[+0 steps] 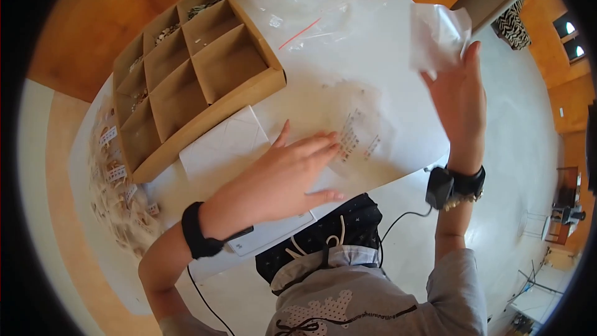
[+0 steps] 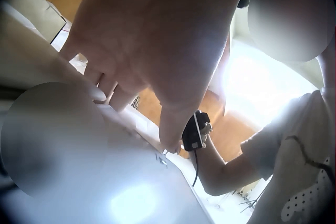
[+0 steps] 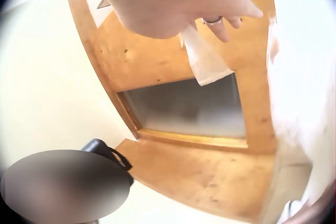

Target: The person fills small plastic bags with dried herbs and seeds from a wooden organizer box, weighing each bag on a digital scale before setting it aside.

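White table [image 1: 298, 102], in a room with orange-brown wood panelling [image 1: 68, 31] and a pale floor [image 1: 519, 106]. On it: brown cardboard tray [image 1: 211, 126], divided into compartments, some holding small pieces [image 1: 166, 33]; heap of clear, white-labelled packets [image 1: 127, 211] alongside; white flat box [image 1: 224, 140], just beside the tray; large clear plastic bag with red strip [image 1: 300, 33]. Right hand [image 1: 460, 109]: raised, pinching one small translucent plastic bag [image 1: 439, 34]. Left hand [image 1: 295, 162]: fingers extended, over the edge of printed translucent bags [image 1: 367, 124] lying on the table; contact uncertain.

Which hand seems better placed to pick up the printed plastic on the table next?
Probably the left hand: it reaches right to the edge of the printed plastic. The right hand is off to the side, already holding a bag.
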Motion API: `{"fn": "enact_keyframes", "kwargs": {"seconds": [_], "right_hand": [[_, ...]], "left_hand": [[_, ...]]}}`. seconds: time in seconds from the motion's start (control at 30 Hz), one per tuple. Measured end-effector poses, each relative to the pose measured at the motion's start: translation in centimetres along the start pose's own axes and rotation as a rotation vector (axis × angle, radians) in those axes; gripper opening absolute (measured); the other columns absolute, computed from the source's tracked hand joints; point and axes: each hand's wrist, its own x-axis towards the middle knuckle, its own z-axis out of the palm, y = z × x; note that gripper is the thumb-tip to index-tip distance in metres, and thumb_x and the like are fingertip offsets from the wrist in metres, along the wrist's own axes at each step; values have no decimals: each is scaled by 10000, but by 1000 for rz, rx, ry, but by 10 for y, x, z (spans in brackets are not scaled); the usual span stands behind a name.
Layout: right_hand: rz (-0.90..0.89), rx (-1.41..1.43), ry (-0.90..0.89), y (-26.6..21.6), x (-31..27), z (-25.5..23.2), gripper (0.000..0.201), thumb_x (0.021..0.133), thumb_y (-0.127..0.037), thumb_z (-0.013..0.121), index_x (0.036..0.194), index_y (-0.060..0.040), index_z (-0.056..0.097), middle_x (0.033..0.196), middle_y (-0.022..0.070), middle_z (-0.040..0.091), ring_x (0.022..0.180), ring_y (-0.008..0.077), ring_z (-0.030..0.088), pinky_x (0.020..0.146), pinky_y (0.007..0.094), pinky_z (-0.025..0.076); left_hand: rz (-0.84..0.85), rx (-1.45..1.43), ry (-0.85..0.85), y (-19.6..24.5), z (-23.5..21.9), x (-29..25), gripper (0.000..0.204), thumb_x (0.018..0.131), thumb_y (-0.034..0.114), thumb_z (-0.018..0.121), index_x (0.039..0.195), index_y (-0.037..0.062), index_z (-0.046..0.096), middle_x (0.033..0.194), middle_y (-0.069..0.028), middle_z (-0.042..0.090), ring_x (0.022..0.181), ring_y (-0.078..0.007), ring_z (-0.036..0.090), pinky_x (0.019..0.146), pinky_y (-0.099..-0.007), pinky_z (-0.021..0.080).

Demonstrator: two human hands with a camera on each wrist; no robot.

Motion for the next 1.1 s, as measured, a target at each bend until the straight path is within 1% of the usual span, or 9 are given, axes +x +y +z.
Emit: {"fn": "enact_keyframes", "kwargs": {"seconds": [0.23, 0.3, 0.47, 0.63, 0.73, 0.8, 0.87, 0.93, 1.1], "right_hand": [[501, -123, -611, 28, -48, 84, 706, 911, -574, 212, 1307, -15, 385, 1264, 82, 460, 1153, 172, 428, 987, 327, 302], [592, 35, -710, 32, -46, 100, 681, 923, -548, 234, 1269, 5, 430, 1124, 84, 567, 1062, 155, 504, 946, 297, 341], [382, -535, -900, 48, -26, 133, 273, 860, -190, 574, 1026, 23, 610, 805, 56, 646, 744, 97, 591, 694, 221, 454], [160, -480, -841, 84, -23, 189, 182, 851, -145, 589, 898, 22, 642, 746, 34, 630, 704, 40, 542, 602, 207, 430], [142, -473, -974, 98, -14, 231, 254, 853, -204, 577, 908, 38, 633, 750, 54, 637, 710, 80, 574, 613, 228, 457], [175, -393, -957, 107, 1, 269, 276, 850, -225, 566, 913, 35, 634, 755, 80, 646, 709, 114, 604, 624, 246, 473], [-212, -672, -1047, 136, 35, 306, 355, 861, -323, 546, 1017, -11, 609, 851, 94, 646, 813, 189, 628, 714, 290, 496], [-533, -1137, -1273, 159, 62, 339, 385, 785, -316, 609, 1028, -18, 604, 928, 122, 646, 852, 254, 626, 749, 329, 492], [-470, -1599, -1583, 227, 73, 375, 427, 683, -272, 682, 1056, -78, 610, 970, 146, 636, 884, 305, 610, 761, 358, 484]], "left_hand": [[-73, -1331, 748, 11, -29, -40, 187, 831, 9, 597, 1004, -52, 565, 936, -93, 608, 883, -162, 599, 769, -305, 485], [-191, -1289, 618, 5, -34, -67, 139, 831, 1, 590, 959, -53, 579, 900, -89, 609, 815, -148, 607, 716, -281, 493], [-428, -1129, 504, -9, -38, -121, 109, 831, -8, 581, 929, -56, 585, 888, -85, 615, 669, -132, 607, 636, -240, 488], [-119, -1190, 1198, -31, -24, -129, 288, 860, 157, 586, 1059, -51, 564, 1016, -121, 607, 888, -155, 583, 778, -297, 467], [-537, -1017, 1306, -56, -16, -153, 367, 833, 157, 613, 1121, -51, 521, 1161, -149, 539, 1014, -183, 537, 835, -344, 452], [-340, -1146, 1563, -64, -19, -164, 371, 850, 177, 569, 1139, -37, 480, 1174, -162, 520, 1046, -223, 527, 916, -357, 411], [-246, -1212, 1726, -65, -26, -176, 321, 884, 201, 523, 1127, -1, 471, 1146, -139, 525, 1055, -226, 517, 968, -367, 373], [-209, -1326, 1726, -69, -28, -179, 319, 888, 192, 501, 1128, -14, 457, 1154, -177, 521, 1055, -272, 533, 982, -366, 371], [-335, -1504, 1535, -71, -28, -174, 326, 859, 122, 551, 1117, -52, 453, 1114, -248, 545, 1010, -316, 578, 906, -368, 457]]}}
